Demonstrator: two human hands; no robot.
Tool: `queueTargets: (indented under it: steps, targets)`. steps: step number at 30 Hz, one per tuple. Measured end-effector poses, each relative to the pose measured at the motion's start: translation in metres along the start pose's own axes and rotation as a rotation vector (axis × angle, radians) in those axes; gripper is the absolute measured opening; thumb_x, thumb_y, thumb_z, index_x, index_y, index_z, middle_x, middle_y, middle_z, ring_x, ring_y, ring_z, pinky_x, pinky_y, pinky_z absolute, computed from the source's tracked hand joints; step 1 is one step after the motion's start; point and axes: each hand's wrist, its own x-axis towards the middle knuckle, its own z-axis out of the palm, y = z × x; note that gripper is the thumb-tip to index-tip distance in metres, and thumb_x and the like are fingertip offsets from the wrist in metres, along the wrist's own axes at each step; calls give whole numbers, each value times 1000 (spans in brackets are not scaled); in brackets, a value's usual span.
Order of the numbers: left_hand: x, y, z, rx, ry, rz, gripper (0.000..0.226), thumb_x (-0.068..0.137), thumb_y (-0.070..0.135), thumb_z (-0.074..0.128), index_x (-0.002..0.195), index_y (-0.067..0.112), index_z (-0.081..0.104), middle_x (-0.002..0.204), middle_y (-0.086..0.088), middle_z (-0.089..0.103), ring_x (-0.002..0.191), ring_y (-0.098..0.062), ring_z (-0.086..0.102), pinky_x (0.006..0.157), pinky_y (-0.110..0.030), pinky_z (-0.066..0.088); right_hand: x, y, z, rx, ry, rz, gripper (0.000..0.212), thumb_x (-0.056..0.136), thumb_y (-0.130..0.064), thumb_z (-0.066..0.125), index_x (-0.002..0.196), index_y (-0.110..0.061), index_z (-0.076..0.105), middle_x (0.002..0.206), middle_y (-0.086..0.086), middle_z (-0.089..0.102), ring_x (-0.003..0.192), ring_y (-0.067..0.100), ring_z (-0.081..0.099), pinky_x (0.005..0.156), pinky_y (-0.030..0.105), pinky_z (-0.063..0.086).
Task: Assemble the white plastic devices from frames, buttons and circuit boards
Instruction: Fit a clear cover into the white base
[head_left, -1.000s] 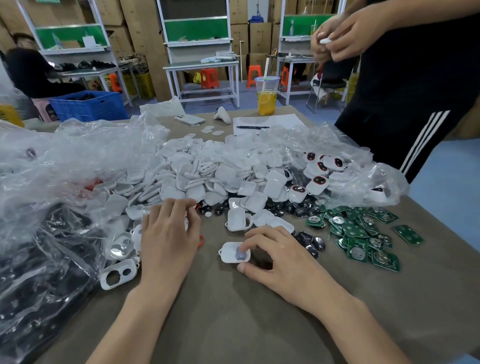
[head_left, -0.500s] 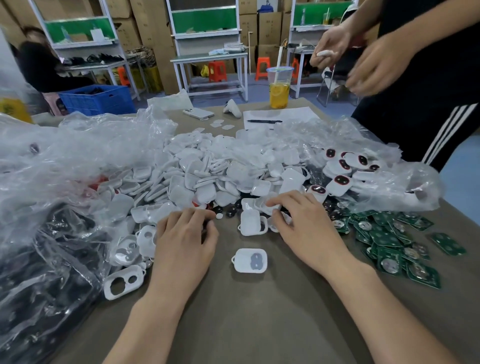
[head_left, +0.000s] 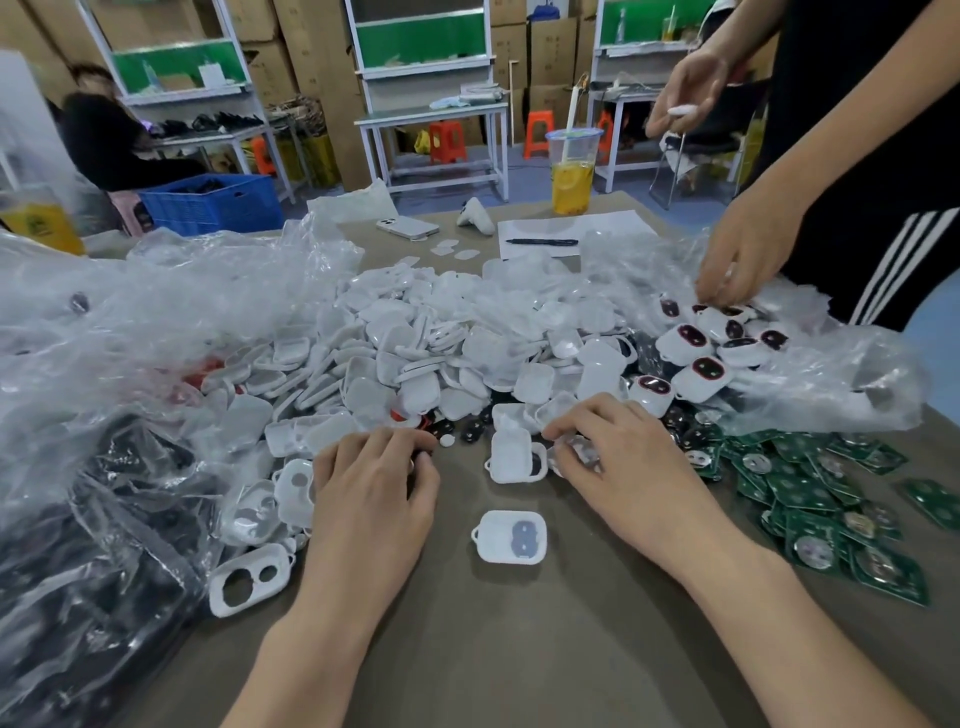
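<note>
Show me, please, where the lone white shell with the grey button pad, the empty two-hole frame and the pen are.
white shell (head_left: 510, 538), head view, on its grey button pad.
two-hole frame (head_left: 249, 581), head view, on the bridge between its holes.
pen (head_left: 541, 241), head view, mid-barrel.

Glossy white plastic shells (head_left: 415, 358) heap on a matt brown tabletop (head_left: 493, 649) beside crinkled clear plastic bags (head_left: 156, 322) and glossy green boards (head_left: 810, 499) with metal discs.
</note>
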Motion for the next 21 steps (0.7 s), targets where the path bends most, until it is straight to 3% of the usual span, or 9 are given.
queueTargets:
  steps: [11, 21]
  targets:
    - [-1, -2, -1, -50, -5, -32, 17, 95, 17, 57, 104, 27, 68, 101, 13, 68, 103, -14, 49, 96, -22, 20, -3, -2, -2, 42, 49, -9, 18, 96, -19, 60, 108, -25, 72, 102, -4, 61, 100, 19, 52, 96, 39, 42]
    - [1, -3, 0, -93, 13, -27, 20, 94, 13, 57, 103, 29, 66, 101, 18, 67, 103, -10, 46, 96, -21, 20, -1, 0, -3, 21, 123, -24, 18, 99, -30, 56, 107, -26, 70, 97, -8, 64, 95, 19, 54, 91, 43, 44]
